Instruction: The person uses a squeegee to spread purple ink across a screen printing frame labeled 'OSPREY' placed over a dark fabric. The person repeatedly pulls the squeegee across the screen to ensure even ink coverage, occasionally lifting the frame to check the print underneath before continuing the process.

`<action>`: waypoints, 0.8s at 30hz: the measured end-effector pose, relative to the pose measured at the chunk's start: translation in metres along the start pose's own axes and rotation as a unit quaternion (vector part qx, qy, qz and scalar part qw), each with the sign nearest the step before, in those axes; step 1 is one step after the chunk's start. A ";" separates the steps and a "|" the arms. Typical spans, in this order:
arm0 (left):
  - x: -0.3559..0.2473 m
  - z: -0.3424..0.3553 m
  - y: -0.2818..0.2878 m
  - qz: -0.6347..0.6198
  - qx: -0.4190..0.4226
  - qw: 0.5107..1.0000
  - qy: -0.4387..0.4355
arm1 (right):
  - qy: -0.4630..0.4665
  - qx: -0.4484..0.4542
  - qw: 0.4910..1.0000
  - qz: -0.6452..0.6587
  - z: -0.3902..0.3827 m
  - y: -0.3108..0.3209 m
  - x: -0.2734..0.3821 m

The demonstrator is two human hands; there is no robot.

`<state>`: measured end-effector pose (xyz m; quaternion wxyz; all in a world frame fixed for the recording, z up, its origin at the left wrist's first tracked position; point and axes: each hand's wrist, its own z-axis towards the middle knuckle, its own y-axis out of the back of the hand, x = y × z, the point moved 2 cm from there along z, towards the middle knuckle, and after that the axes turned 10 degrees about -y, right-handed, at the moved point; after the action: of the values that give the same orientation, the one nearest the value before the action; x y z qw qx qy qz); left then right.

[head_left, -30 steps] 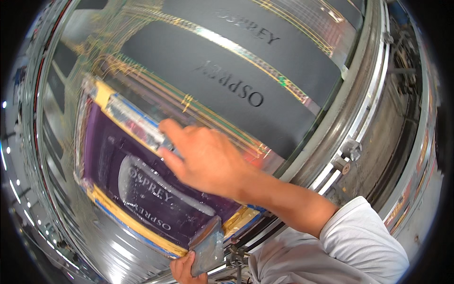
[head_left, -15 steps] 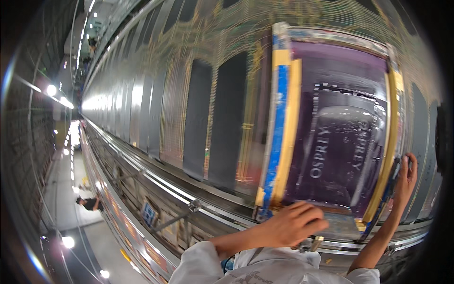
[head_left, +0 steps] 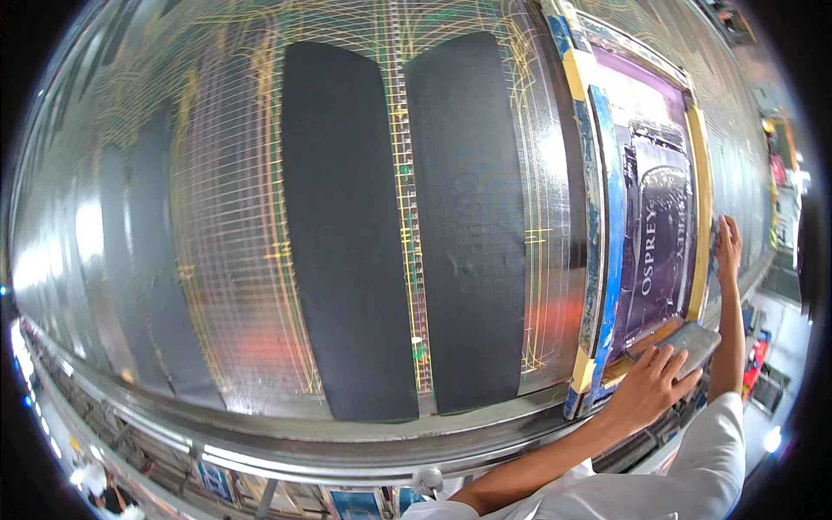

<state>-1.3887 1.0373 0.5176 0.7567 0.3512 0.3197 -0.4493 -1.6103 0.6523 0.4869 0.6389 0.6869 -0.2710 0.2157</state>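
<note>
Steadying the purple-meshed, blue-and-yellow-taped printing screen frame (head_left: 646, 234) at the right end of the long gridded surface (head_left: 234, 225), the left hand (head_left: 648, 390) gripped a grey squeegee block (head_left: 686, 341); the right hand (head_left: 728, 251) pressed spread fingers against the frame's far edge, keeping it aligned.

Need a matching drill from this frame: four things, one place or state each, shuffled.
1. left hand
2. right hand
3. black panels
4. screen frame

a. on the frame's right edge
b. edged with blue and yellow tape
c. on the grey block at the frame's near end
d. flat on the table, left of the frame

Pairs: 1-c, 2-a, 3-d, 4-b
</note>
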 end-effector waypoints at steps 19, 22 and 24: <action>-0.009 -0.006 -0.005 -0.053 0.022 0.997 0.058 | 0.012 -0.024 0.997 -0.075 -0.019 -0.002 0.022; -0.008 -0.006 -0.007 -0.049 0.009 0.997 0.055 | 0.001 -0.024 0.997 -0.068 -0.016 -0.002 0.020; -0.008 -0.006 -0.009 -0.049 0.000 0.997 0.056 | -0.005 -0.032 0.998 -0.061 -0.017 -0.006 0.023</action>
<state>-1.4013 1.0430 0.5185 0.7147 0.3593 0.3782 -0.4659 -1.5884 0.6677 0.4987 0.6712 0.6824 -0.2389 0.1637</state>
